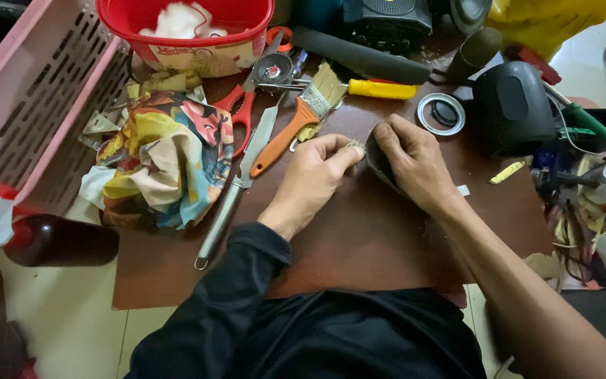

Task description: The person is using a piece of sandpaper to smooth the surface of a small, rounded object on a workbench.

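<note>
I see a dark, thin, curved piece, perhaps leather or rubber, near the middle of the brown board that serves as a worktop. My right hand lies over it with the fingers curled together and pressing down on its upper edge, which I judge keeps it from sliding. My left hand meets it from the other side, thumb and forefinger pinched shut on a small pale scrap at the edge of the dark piece; what the scrap is I cannot tell. Both hands work close together so the grip and the pinch meet at one spot.

Just above the left hand lies a paintbrush with an orange handle, bristles pointing away from me, within easy reach. Beside it lie a long metal tool with a toothed blade, red-handled scissors and a yellow-handled screwdriver. Further left sits a crumpled, brightly patterned cloth, and past it a pink slotted crate.

At the top stands a red tub with white stuffing inside and a pale printed band across its front. To the right of my hands are a silver ring, a black rounded device and a small yellow strip.
</note>
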